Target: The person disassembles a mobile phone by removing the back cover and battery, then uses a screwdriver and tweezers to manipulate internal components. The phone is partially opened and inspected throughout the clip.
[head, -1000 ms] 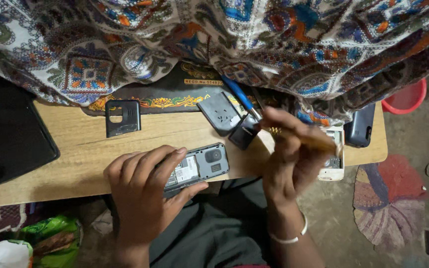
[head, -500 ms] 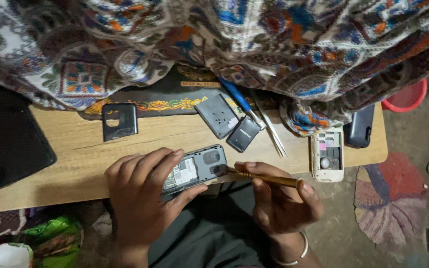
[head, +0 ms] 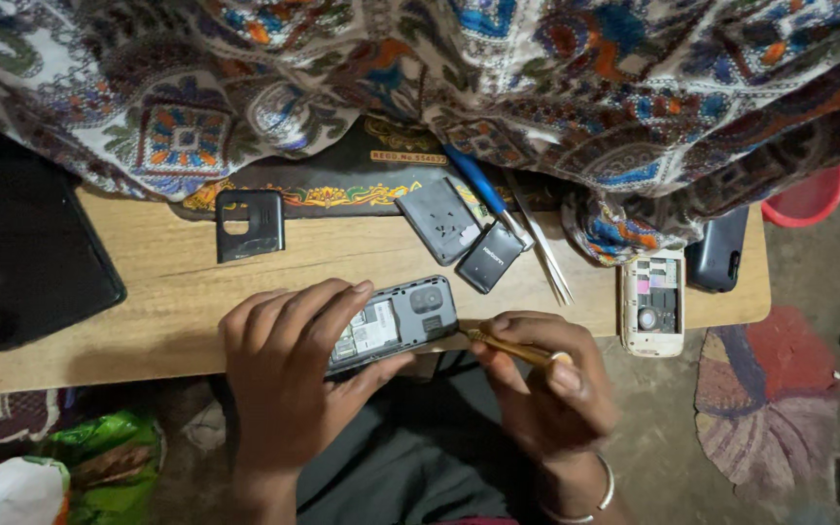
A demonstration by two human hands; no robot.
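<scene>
Near the middle of the frame, the left hand (head: pixel 289 374) wraps around an open phone (head: pixel 393 324). The right hand (head: pixel 546 384) pinches a yellow tool (head: pixel 509 346), its tip touching the phone's edge.

The patterned cloth (head: pixel 556 87) hides the desk's (head: pixel 148 282) far edge and the upper ends of the blue screwdriver (head: pixel 473 182) and tweezers (head: pixel 544 248). The left hand (head: pixel 289 374) covers the opened phone's (head: pixel 396 323) lower half. The red tub (head: pixel 809 197) is cut off at the right.
</scene>
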